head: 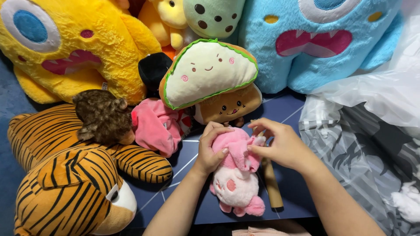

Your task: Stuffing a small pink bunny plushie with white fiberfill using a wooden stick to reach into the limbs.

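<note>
While gripped, pink plush toy [236, 175] bagless.

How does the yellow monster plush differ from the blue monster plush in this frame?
The yellow monster plush sits at the top left behind the tiger plush; the blue monster plush sits at the top right beside clear plastic wrapping. The yellow one shows a blue eye ringed in white and lies tilted; the blue one faces the camera more squarely, with yellow spots. Both have pink mouths with white teeth, and neither is touched by the hands.
</note>
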